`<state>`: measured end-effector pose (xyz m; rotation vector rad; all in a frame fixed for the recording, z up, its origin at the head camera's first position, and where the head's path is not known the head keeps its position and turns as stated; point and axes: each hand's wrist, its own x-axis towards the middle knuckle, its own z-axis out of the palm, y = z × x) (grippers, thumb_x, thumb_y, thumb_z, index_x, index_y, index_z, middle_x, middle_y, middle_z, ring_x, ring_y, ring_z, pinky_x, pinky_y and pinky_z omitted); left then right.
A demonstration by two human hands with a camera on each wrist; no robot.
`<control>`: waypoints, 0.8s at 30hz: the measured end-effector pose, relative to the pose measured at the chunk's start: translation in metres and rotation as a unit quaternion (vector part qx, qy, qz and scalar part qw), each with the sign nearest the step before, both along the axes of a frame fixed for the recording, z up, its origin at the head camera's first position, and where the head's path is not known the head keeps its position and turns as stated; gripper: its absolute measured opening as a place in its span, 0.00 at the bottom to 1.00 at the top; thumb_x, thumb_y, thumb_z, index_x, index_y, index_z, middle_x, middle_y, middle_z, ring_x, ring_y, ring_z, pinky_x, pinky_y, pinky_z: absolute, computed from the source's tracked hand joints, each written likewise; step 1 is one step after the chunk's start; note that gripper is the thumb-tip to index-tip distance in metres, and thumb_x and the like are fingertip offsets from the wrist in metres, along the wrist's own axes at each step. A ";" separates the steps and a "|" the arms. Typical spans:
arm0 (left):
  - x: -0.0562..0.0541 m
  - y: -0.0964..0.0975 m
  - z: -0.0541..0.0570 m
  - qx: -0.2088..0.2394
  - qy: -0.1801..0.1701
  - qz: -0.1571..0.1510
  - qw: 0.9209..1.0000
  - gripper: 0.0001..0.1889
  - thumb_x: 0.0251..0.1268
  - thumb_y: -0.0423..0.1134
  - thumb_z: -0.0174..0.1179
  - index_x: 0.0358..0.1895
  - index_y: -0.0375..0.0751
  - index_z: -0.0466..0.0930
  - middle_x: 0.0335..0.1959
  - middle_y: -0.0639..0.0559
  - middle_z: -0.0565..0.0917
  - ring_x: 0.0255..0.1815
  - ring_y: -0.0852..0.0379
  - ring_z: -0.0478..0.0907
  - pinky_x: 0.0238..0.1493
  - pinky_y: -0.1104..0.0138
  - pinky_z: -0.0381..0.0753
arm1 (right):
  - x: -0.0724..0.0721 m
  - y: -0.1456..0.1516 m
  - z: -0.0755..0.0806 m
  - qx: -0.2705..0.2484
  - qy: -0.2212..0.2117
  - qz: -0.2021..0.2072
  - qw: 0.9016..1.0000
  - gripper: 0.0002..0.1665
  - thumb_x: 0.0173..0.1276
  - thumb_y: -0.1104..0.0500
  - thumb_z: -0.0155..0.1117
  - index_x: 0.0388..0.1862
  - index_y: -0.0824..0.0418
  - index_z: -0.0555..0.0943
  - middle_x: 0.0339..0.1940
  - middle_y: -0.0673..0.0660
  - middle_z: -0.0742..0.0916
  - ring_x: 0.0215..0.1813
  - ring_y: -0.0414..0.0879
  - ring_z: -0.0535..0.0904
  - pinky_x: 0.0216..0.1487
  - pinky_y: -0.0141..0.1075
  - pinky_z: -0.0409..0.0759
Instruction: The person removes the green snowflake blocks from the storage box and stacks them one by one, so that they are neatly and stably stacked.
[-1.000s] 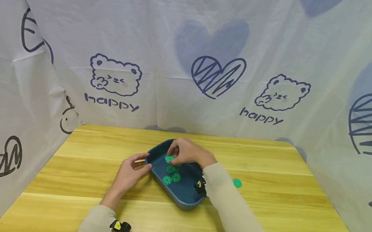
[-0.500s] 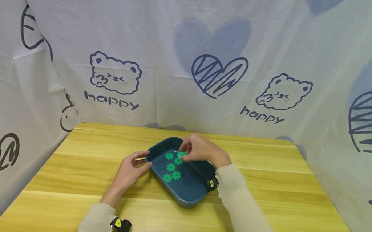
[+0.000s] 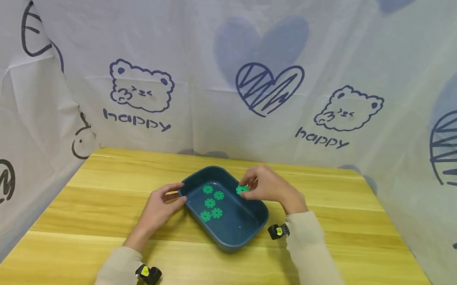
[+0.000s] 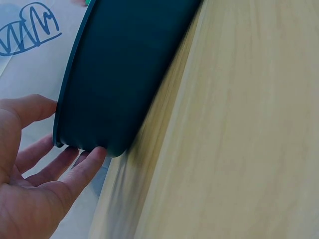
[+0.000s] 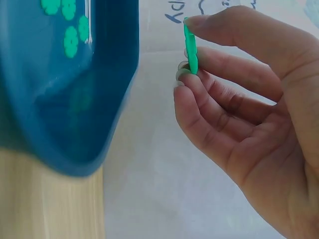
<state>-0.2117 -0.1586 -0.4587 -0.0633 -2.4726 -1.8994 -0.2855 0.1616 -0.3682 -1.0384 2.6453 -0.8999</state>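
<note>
A dark blue plastic tray (image 3: 225, 236) stands slanted on the table in the head view. My left hand (image 3: 159, 208) holds its left corner, thumb on the near wall and fingers round the end. In the left wrist view the left fingers (image 4: 37, 107) reach the tray's rim. Over the tray's far right rim, my right hand (image 3: 265, 185) pinches a green snowflake disc (image 3: 242, 189). The right wrist view shows this disc (image 5: 191, 50) edge-on between thumb and fingertips. Several more notched green discs (image 3: 210, 203) lie flat on the tray floor, toward its left half.
The wooden table (image 3: 364, 260) extends on all sides of the tray. Behind it hangs a white cloth (image 3: 202, 69) printed with bears and hearts, and more cloth flanks both sides. Black wrist cameras (image 3: 149, 275) sit at both cuffs.
My right hand has moved right from inside the tray to its far rim, carrying a disc. A disc earlier on the table at the right is out of view. My left hand stays put.
</note>
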 end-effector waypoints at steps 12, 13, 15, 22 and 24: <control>-0.002 -0.001 -0.002 -0.011 -0.003 0.003 1.000 0.26 0.72 0.39 0.66 0.70 0.39 0.75 0.73 0.41 0.74 0.70 0.39 0.78 0.62 0.62 0.85 | 0.013 0.040 -0.006 -0.024 0.021 -0.023 0.999 0.07 0.59 0.61 0.78 0.37 0.58 0.91 0.36 0.52 0.89 0.34 0.40 0.82 0.40 0.33 0.86; -0.002 -0.001 -0.001 -0.012 -0.004 0.004 1.000 0.26 0.72 0.39 0.66 0.70 0.39 0.75 0.73 0.41 0.75 0.70 0.39 0.78 0.62 0.62 0.85 | 0.013 0.043 -0.006 -0.025 0.024 -0.024 0.999 0.07 0.59 0.61 0.78 0.37 0.59 0.91 0.36 0.52 0.89 0.34 0.39 0.81 0.40 0.33 0.86; -0.002 -0.001 -0.001 -0.012 -0.006 0.004 1.000 0.26 0.72 0.39 0.66 0.70 0.39 0.75 0.72 0.40 0.75 0.69 0.39 0.78 0.63 0.61 0.85 | 0.015 0.048 -0.007 -0.024 0.025 -0.029 0.999 0.08 0.59 0.61 0.78 0.38 0.59 0.91 0.36 0.53 0.88 0.34 0.40 0.81 0.40 0.33 0.86; -0.002 -0.001 0.002 -0.013 -0.013 0.007 1.000 0.25 0.72 0.39 0.66 0.70 0.40 0.75 0.71 0.40 0.76 0.69 0.40 0.78 0.63 0.61 0.84 | 0.017 0.068 -0.016 0.001 0.030 -0.053 0.998 0.09 0.61 0.59 0.78 0.40 0.59 0.91 0.38 0.53 0.89 0.35 0.39 0.80 0.39 0.32 0.84; -0.002 0.000 0.002 -0.012 -0.012 0.005 1.000 0.26 0.72 0.39 0.66 0.70 0.40 0.75 0.71 0.39 0.76 0.69 0.39 0.78 0.63 0.61 0.85 | 0.018 0.074 -0.019 0.003 0.029 -0.059 0.998 0.09 0.61 0.59 0.77 0.40 0.58 0.91 0.38 0.53 0.90 0.34 0.39 0.80 0.39 0.33 0.83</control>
